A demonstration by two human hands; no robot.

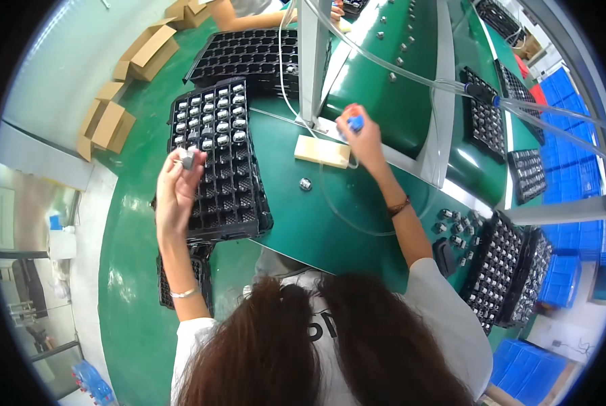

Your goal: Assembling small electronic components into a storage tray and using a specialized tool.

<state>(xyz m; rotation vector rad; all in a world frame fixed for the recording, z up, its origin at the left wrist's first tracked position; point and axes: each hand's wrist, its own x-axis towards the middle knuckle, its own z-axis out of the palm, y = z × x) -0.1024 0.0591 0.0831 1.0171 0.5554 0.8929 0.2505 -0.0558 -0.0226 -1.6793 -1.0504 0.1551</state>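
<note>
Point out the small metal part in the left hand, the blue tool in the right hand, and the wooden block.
small metal part (187, 160), head view, its grey body
blue tool (355, 122), head view, its blue tip
wooden block (322, 151), head view, its top face

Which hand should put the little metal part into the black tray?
Probably the left hand. It already holds the small metal part in its fingers, right above the black tray with its free slots. The right hand is farther off, busy gripping a blue tool by the post.

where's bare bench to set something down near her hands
Bare green bench between the black tray, wooden block and right forearm. Crowded: loose metal parts and stacked trays right; left hand over the tray.
</note>
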